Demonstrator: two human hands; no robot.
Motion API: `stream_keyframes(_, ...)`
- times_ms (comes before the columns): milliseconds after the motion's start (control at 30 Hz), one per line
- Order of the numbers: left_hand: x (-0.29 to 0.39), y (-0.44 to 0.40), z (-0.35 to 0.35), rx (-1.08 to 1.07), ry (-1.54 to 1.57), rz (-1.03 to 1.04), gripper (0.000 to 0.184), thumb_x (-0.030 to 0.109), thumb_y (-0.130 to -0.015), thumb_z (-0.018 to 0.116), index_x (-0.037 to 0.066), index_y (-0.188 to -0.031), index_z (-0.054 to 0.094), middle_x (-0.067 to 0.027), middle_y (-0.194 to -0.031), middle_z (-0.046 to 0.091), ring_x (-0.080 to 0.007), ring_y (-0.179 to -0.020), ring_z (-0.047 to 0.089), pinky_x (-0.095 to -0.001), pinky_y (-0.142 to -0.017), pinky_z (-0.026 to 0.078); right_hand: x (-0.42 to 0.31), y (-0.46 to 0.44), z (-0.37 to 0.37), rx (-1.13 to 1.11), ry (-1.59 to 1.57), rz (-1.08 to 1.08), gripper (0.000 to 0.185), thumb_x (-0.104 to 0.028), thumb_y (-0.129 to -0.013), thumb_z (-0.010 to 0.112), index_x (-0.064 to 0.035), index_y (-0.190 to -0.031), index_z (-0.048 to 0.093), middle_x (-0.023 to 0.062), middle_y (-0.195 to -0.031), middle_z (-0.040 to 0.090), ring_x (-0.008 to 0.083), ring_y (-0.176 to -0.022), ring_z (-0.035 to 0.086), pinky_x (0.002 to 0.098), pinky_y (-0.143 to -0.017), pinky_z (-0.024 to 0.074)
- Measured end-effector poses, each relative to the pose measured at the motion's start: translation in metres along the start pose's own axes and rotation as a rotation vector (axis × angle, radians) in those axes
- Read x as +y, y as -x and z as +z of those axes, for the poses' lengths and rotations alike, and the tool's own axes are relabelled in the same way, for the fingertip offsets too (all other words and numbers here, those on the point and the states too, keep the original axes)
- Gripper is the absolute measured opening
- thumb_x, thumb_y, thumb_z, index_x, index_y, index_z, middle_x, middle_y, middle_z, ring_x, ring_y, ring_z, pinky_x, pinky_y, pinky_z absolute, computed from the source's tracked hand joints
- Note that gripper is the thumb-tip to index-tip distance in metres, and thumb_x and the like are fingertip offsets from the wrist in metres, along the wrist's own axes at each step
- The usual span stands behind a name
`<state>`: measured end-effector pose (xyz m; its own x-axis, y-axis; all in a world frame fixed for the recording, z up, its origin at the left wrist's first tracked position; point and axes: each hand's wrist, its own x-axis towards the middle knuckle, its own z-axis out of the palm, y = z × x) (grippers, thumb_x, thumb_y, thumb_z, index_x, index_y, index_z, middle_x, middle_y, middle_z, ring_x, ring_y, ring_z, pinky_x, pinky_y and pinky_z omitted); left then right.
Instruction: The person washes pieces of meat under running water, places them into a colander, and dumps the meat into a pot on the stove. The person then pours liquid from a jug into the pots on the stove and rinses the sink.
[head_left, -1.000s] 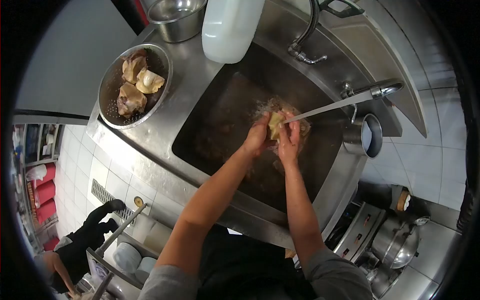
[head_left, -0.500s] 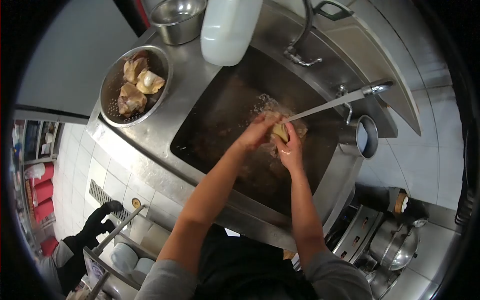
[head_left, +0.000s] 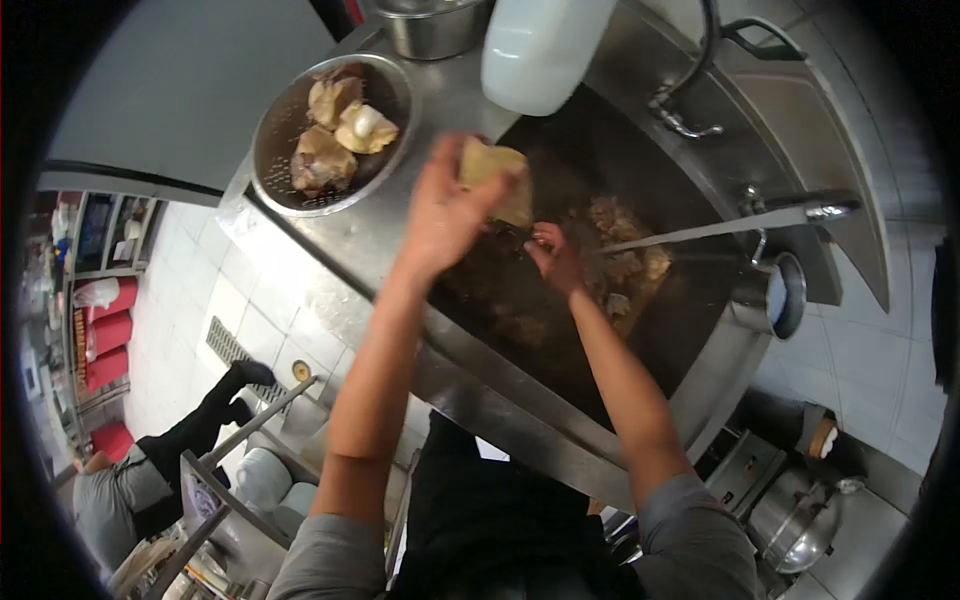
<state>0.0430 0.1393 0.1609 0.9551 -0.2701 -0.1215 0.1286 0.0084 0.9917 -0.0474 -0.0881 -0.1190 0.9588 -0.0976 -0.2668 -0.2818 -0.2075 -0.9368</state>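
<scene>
My left hand (head_left: 445,215) is raised over the sink's left edge, shut on a piece of raw meat (head_left: 507,208) with pale yellow skin. Just to its right, my right hand (head_left: 556,260) hangs over the sink basin with loosely curled fingers, apart from the meat; I see nothing in it. A perforated metal colander (head_left: 270,165) on the left counter holds several similar pieces (head_left: 323,160). More meat (head_left: 640,265) lies in the murky water under the running stream.
A tap (head_left: 830,208) pours water from the right. A white plastic container (head_left: 545,60) stands at the back edge, beside a metal pot (head_left: 435,35). A metal jug (head_left: 775,295) sits at the right rim. Another person (head_left: 130,490) is at lower left, past a trolley (head_left: 235,500).
My left hand has lifted the meat piece up and left, out of the water stream toward the colander. My right hand has come off the piece. The view has shifted.
</scene>
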Motion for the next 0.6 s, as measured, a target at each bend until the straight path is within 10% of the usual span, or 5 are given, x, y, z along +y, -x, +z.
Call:
stream_keyframes(167, 0.056, -0.003, -0.126, 0.241, -0.421, 0.337, 0.049, 0.024, -0.084, 0.078, -0.004, -0.115, 0.052, -0.0187, -0.102, 0.067, -0.0219, -0.092, 0.068, -0.0336, -0.079, 0.056, 0.090, -0.049, 0.091, 0.083, 0.931, -0.753, 0.052, -0.010, -0.086, 0.052, -0.0108, -0.139, 0.048, 0.0185, -0.141, 0.049, 0.0394, -0.123, 0.051, 0.0490, -0.107, 0.0389)
stream_keyframes(400, 0.027, -0.031, -0.170, 0.240, -0.875, 0.448, 0.042, 0.020, -0.090, 0.068, 0.000, -0.125, 0.055, -0.0192, -0.134, 0.050, -0.0356, -0.130, 0.043, -0.0418, -0.107, 0.037, 0.101, -0.048, 0.081, -0.014, 1.018, -0.130, 0.044, -0.018, -0.093, 0.048, -0.0070, -0.135, 0.050, 0.0171, -0.139, 0.051, 0.0324, -0.116, 0.059, 0.0408, -0.102, 0.0445)
stream_keyframes(500, 0.045, -0.005, -0.128, 0.366, -0.937, 0.765, 0.040, 0.010, -0.087, 0.068, 0.001, -0.124, 0.057, -0.0184, -0.128, 0.054, -0.0348, -0.121, 0.050, -0.0422, -0.102, 0.041, 0.051, -0.018, 0.032, -0.054, -0.557, 0.488, 0.050, -0.028, -0.093, 0.045, -0.0038, -0.137, 0.046, 0.0201, -0.137, 0.052, 0.0361, -0.120, 0.056, 0.0452, -0.104, 0.0434)
stream_keyframes(600, 0.021, 0.023, -0.062, 0.218, -0.418, 0.562, 0.017, 0.005, -0.091, 0.062, 0.000, -0.107, 0.062, -0.0092, -0.096, 0.064, -0.0179, -0.089, 0.061, -0.0293, -0.081, 0.047, -0.047, 0.031, -0.012, -0.135, -1.229, 0.456, 0.058, -0.038, -0.092, 0.042, -0.0021, -0.138, 0.042, 0.0230, -0.133, 0.054, 0.0406, -0.122, 0.053, 0.0512, -0.106, 0.0417)
